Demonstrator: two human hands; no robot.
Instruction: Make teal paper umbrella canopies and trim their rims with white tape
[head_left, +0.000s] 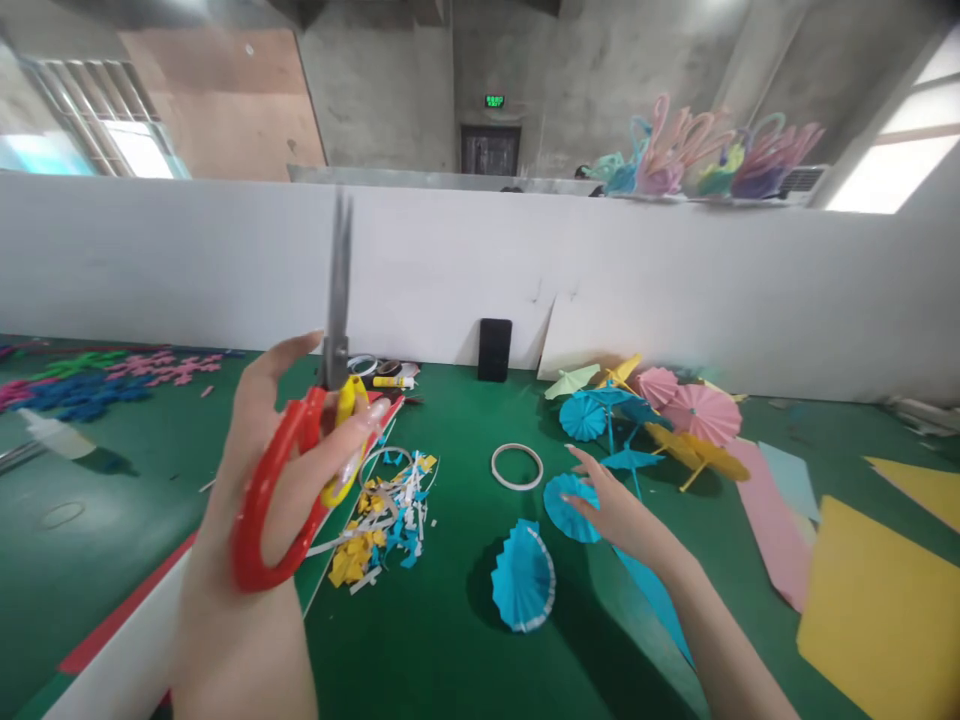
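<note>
My left hand [281, 490] is raised above the green table [450, 640] and holds red and yellow scissors [300, 450], blades closed and pointing up. My right hand [619, 505] reaches forward with fingers stretched out, its fingertips on a blue pleated paper disc [568, 508]. A blue folded paper fan [523, 578] stands just in front of it. A white tape ring [517, 466] lies a little further back.
A pile of yellow, blue and white paper scraps [386, 525] lies at centre left. Finished paper umbrellas [652, 410] cluster at right, beside pink, blue and yellow sheets [877, 600]. A black phone [495, 349] leans on the white partition [480, 270]. A glue bottle [52, 435] lies at left.
</note>
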